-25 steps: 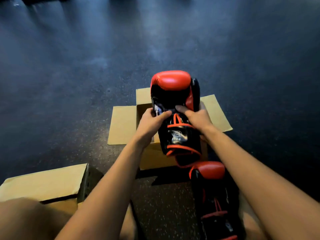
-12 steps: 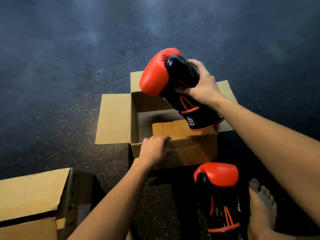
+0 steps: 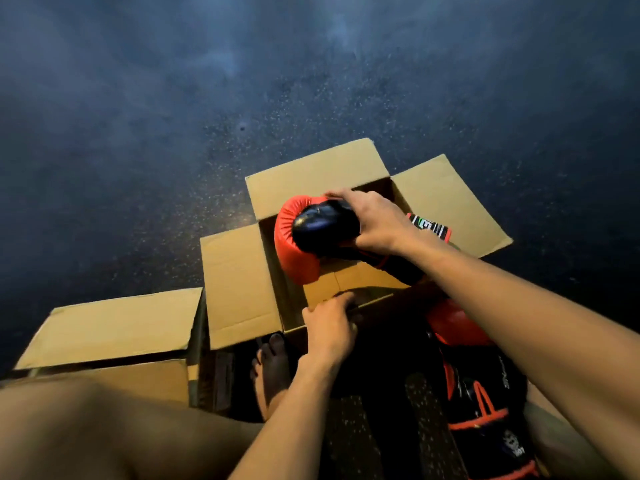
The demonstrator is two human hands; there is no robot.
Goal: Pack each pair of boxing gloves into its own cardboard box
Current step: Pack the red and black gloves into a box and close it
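Here, at my far left, a second brown cardboard box [image 3: 114, 327] sits on the dark speckled floor [image 3: 173, 133], its top flaps lying partly down. My bare knee [image 3: 86, 427] fills the corner below it. Just to its right stands the open brown cardboard box [image 3: 239, 285], with flaps spread to the left, the far side and the right. My bare foot [image 3: 273, 368] is planted in front of its near left corner. My left hand [image 3: 329, 327] grips the box's near edge, fingers curled over the near flap, which is folded inward. Above that, my right hand [image 3: 374, 223] clasps the red and black boxing glove [image 3: 291, 251] from on top, fingers wrapped round its black thumb side. The glove lies on its side across the box's opening, red padded end down inside toward the left wall, cuff poking out over the right flap. Farther right, on the floor near me, the matching second glove [image 3: 478, 393] lies outside the box, partly hidden under my right forearm.
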